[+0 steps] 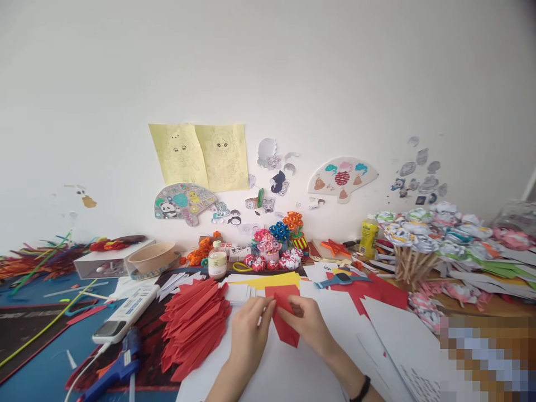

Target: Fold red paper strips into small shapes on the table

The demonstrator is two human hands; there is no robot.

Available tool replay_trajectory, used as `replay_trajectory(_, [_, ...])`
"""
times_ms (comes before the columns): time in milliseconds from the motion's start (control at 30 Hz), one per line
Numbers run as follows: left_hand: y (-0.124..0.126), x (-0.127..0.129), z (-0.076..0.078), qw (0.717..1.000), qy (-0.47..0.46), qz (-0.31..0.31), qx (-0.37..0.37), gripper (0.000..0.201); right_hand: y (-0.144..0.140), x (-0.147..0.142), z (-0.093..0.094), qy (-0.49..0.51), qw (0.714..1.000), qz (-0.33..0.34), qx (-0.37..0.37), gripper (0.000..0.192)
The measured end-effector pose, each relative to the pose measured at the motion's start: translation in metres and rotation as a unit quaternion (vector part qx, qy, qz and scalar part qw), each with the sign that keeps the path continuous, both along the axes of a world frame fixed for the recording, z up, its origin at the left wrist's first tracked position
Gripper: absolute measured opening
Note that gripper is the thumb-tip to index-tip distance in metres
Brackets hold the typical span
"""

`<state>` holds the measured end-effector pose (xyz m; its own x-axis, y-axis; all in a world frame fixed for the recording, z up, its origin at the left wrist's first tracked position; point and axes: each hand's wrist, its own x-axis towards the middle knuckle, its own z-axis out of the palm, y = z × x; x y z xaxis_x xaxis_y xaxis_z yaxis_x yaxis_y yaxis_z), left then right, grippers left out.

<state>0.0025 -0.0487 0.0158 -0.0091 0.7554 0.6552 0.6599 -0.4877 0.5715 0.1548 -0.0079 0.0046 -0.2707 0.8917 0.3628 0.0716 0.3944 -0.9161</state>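
Both hands meet over a small piece of red paper (285, 326) low in the middle of the view. My left hand (248, 334) pinches its left edge, and my right hand (307, 321) pinches its right edge, a black band on that wrist. The paper is partly folded and lies above white sheets (293, 374). Just left of my left hand sits a fanned pile of folded red paper strips (193, 322). More red and yellow paper (268, 282) lies beyond the hands.
A white remote (125, 314) and a blue glue gun (119, 365) lie at the left. A small bottle (217, 261), paper flowers (272, 245), a yellow glue bottle (369, 237), a bowl (151, 258) and paper roses on sticks (412, 245) crowd the back.
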Motion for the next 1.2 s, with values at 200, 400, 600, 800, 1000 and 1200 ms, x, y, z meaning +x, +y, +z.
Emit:
replay_trajectory(200, [0.005, 0.0, 0.013, 0.949, -0.26, -0.102, -0.148, 0.031, -0.001, 0.004, 0.003, 0.028, 0.999, 0.028, -0.022, 0.039])
replay_trajectory(400, [0.004, 0.005, 0.012, 0.907, -0.332, -0.152, -0.208, 0.033, 0.0, 0.006, 0.003, 0.005, 1.0, 0.028, -0.01, 0.037])
replay_trajectory(600, [0.007, 0.003, 0.01, 0.91, -0.324, -0.134, -0.223, 0.032, 0.0, 0.006, 0.003, -0.033, 0.999, 0.021, 0.025, 0.038])
replay_trajectory(800, [0.007, 0.003, 0.01, 0.903, -0.339, -0.138, -0.225, 0.03, 0.001, 0.005, 0.001, -0.049, 0.998, 0.023, 0.032, 0.038])
replay_trajectory(1000, [0.006, 0.001, 0.01, 0.896, -0.352, -0.144, -0.228, 0.029, 0.001, 0.004, 0.0, -0.053, 0.998, 0.024, 0.04, 0.042])
replay_trajectory(1200, [0.007, -0.001, 0.01, 0.877, -0.377, -0.169, -0.245, 0.03, 0.0, 0.003, 0.0, -0.05, 0.998, 0.024, 0.038, 0.045])
